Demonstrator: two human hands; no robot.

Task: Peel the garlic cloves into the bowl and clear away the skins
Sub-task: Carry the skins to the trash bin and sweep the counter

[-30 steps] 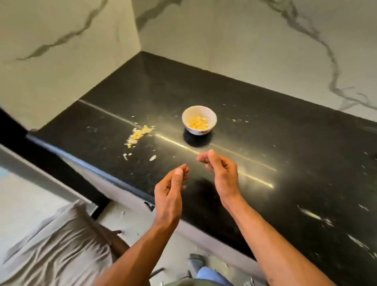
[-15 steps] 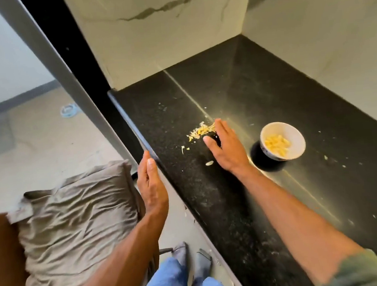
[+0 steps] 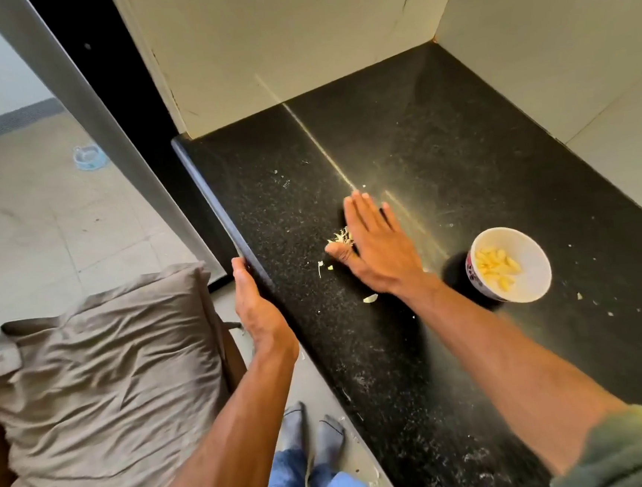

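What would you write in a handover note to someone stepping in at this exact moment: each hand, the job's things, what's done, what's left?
Right hand: flat on the counter, fingers straight, against the skins.
Left hand: open, held at the counter's edge, opposite the skins.
Bowl: right of the right hand, peeled cloves inside.
Done: peeling, apparently.
Left: likely push the skins into the left hand, then gather the stray bits near the wrist and bowl.

This is a kitchen in a home. A black stone counter (image 3: 442, 178) meets marble walls (image 3: 294, 43), and a bowl (image 3: 534, 263) holds peeled garlic cloves (image 3: 496, 266).
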